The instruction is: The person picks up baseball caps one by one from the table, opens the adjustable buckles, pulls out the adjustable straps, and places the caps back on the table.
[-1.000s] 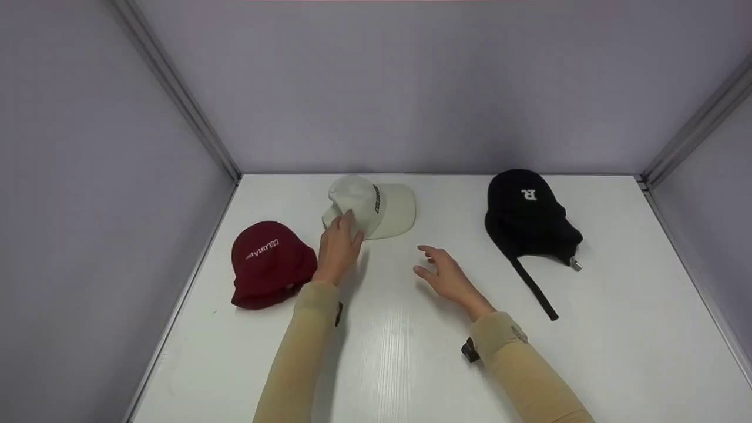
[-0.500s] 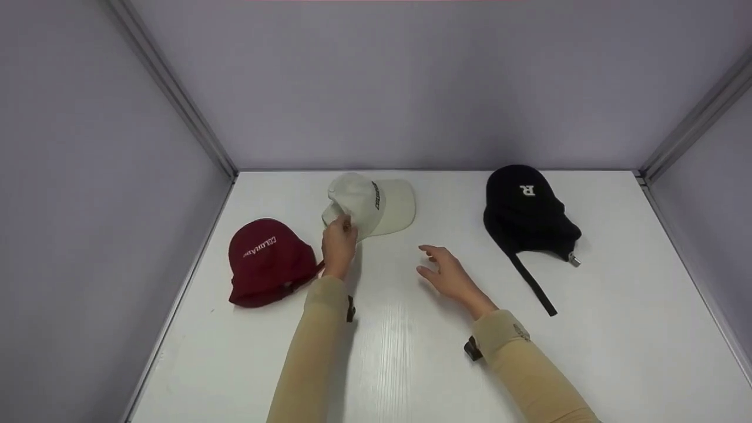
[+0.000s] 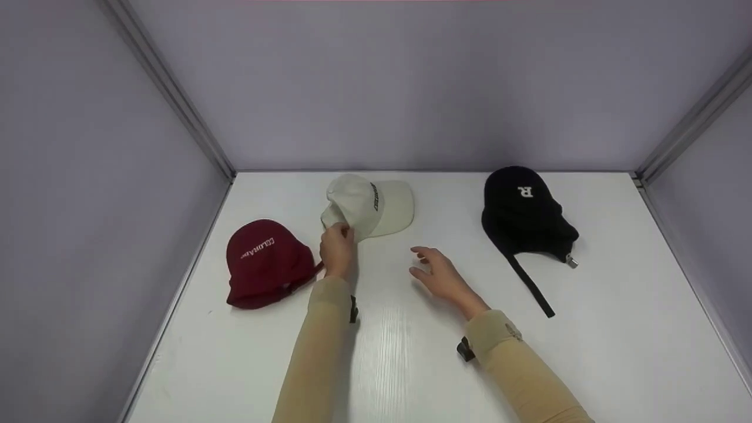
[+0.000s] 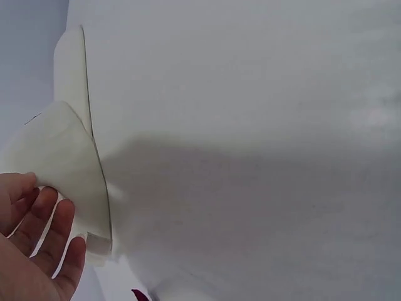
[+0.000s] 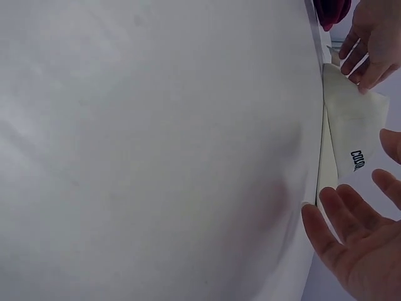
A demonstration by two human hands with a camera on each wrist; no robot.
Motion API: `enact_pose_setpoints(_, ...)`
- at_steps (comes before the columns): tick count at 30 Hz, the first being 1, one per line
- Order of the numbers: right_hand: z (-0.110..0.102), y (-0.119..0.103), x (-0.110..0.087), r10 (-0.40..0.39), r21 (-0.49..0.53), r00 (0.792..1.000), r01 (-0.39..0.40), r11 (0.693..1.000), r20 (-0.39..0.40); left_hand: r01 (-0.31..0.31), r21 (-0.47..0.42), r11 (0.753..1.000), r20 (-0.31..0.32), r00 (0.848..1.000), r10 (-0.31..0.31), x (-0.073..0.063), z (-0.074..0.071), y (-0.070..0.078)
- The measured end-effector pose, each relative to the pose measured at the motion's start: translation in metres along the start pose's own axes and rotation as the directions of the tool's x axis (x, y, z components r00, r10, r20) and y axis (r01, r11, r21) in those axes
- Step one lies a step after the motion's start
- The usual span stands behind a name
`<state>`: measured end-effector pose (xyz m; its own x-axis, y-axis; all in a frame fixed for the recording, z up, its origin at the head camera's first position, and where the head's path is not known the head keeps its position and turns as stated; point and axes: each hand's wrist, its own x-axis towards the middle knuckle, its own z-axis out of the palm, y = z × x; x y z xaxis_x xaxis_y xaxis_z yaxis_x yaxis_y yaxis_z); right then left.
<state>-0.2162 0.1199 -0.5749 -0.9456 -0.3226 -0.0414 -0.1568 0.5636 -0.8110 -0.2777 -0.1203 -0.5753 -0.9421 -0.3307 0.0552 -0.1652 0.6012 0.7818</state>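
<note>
A cream baseball cap [image 3: 358,202] lies near the back of the table, its brim pointing right and dark lettering on its front. My left hand [image 3: 338,249] pinches the edge of its crown at the near rear side, thumb and fingertips on the fabric in the left wrist view, where the cap [image 4: 66,163] shows close up. My right hand [image 3: 440,273] hovers over the table in front of the brim, fingers spread and relaxed, holding nothing. In the right wrist view that hand [image 5: 363,244] appears below the cap's lettering.
A dark red cap [image 3: 267,264] with white lettering sits on the left, its strap by my left wrist. A black cap [image 3: 523,211] with a white R lies at the right, its long strap [image 3: 531,285] trailing forward. Grey panels [image 3: 376,88] enclose the white table [image 3: 617,352].
My left hand has drawn its fingers together on the cream cap's edge, where they lay extended over the crown before. The right hand and the caps stay nearly in place.
</note>
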Motion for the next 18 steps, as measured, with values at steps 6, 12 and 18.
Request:
enact_pose_setpoints(6,0.005,-0.005,0.004,-0.030,0.002,0.999,0.030,1.000,-0.018,-0.011,-0.008,1.000,-0.020,1.000,0.010,-0.008,0.003,-0.001)
enact_pose_setpoints(12,0.006,-0.011,0.009,-0.059,0.013,0.997,0.060,0.998,-0.056,-0.050,0.012,0.999,-0.056,0.997,0.051,-0.019,0.010,0.003)
enact_pose_setpoints(18,0.006,-0.019,0.015,-0.066,0.036,0.990,0.071,0.997,-0.123,-0.069,-0.042,0.997,-0.036,0.997,0.067,-0.036,0.017,0.010)
